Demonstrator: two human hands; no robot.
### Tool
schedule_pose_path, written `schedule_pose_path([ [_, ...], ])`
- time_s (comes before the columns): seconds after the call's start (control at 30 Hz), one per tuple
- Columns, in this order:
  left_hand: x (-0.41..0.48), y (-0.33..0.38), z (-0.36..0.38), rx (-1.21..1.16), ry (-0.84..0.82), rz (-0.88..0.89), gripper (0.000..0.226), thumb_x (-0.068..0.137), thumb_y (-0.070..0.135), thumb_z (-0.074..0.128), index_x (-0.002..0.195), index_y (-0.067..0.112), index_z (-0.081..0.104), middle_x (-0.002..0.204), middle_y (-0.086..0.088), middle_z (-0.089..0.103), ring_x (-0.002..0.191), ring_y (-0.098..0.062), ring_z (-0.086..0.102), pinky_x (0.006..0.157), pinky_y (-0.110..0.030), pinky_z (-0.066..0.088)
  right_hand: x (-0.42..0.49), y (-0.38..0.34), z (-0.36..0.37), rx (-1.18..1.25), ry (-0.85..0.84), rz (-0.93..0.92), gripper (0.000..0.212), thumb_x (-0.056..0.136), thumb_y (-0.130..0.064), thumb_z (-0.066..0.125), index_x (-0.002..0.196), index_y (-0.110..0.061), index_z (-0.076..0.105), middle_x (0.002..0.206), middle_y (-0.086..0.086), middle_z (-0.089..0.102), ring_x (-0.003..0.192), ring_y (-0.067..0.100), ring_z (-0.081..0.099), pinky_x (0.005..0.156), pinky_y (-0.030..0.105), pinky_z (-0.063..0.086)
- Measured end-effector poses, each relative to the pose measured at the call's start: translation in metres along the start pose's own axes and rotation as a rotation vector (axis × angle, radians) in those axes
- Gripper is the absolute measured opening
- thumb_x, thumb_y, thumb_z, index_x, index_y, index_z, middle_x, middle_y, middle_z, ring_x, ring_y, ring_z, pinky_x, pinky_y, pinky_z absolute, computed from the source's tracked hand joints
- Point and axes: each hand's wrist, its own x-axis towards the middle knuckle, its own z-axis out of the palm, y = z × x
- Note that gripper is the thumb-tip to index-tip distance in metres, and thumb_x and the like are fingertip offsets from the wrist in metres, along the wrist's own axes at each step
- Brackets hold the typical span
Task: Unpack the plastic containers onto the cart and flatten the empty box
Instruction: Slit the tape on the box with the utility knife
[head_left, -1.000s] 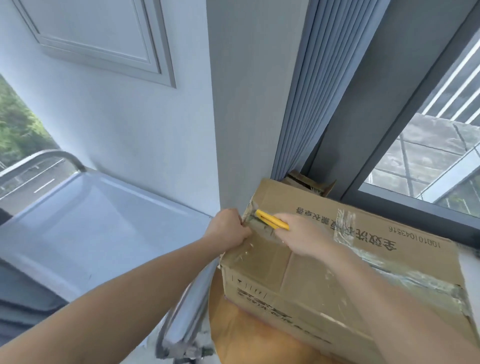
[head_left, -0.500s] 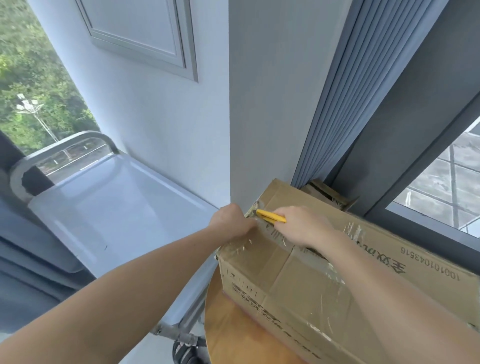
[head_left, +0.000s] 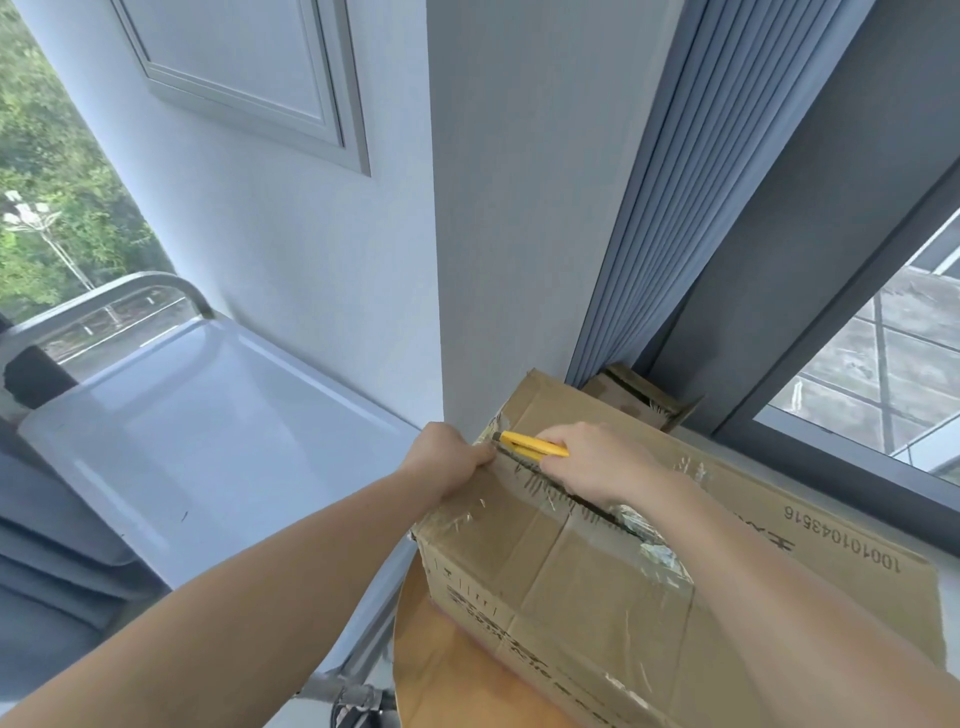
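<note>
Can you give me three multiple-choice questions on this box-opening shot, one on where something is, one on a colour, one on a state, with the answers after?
1. Where does the cardboard box sit?
A. On the cart's tray
B. On a round wooden table beside the cart
C. On the floor

2. What colour is the utility knife in the right hand?
A. Yellow
B. Red
C. Black

3. What state is the taped top seam of the box in?
A. Fully sealed along its whole length
B. Slit open along part of it, flaps still down
C. Flaps folded wide open

Answers:
1 B: the box rests on the wooden table, while the cart tray stands to its left.
2 A: the handle that sticks out of the right hand is yellow.
3 B: a dark gap runs through the torn tape behind the knife, and the left hand grips the box's end by the flat flaps.
</note>
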Motion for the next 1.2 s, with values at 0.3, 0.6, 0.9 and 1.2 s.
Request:
schedule_pose_path([
  [0.3,0.001,-0.004,0.005,0.026,0.024,0.046,0.048,0.085,0.033,0.069,0.056,0.017,0.033,0.056,0.000,0.033,0.056,-0.022,0.033,0.056,-0.029,0.026,0.006,-0.014,-0.004,-0.064,-0.069,0.026,0.018,0.088,-0.021,0.048,0.074,-0.025,0.058,0.070,0.001,0.061,0.067,0.024,0.057,0.058,0.032,0.039],
  [0.6,0.002,-0.004,0.003,-0.058,-0.002,0.027,0.033,0.083,0.031,0.071,0.068,0.014,0.047,0.065,-0.005,0.044,0.060,-0.022,0.040,0.056,-0.030,0.033,0.004,-0.013,-0.007,-0.184,0.003,-0.007,0.014,0.088,-0.025,0.047,0.082,-0.029,0.060,0.073,-0.003,0.063,0.073,0.022,0.060,0.056,0.032,0.040],
  [0.9,0.000,-0.004,0.004,-0.077,-0.011,0.044,0.034,0.084,0.029,0.069,0.066,0.015,0.043,0.068,-0.006,0.040,0.063,-0.022,0.037,0.059,-0.033,0.031,0.006,-0.020,-0.007,-0.166,-0.009,-0.004,0.017,0.091,-0.026,0.047,0.080,-0.029,0.059,0.072,-0.003,0.062,0.073,0.022,0.060,0.054,0.030,0.036],
  [1.2,0.000,-0.010,0.009,-0.189,0.027,0.044,0.030,0.085,0.026,0.070,0.066,0.013,0.051,0.074,-0.007,0.053,0.064,-0.022,0.045,0.059,-0.033,0.036,0.007,-0.021,-0.007,-0.204,-0.033,0.022,0.018,0.091,-0.020,0.046,0.090,-0.025,0.063,0.077,0.002,0.066,0.071,0.024,0.061,0.055,0.031,0.039],
])
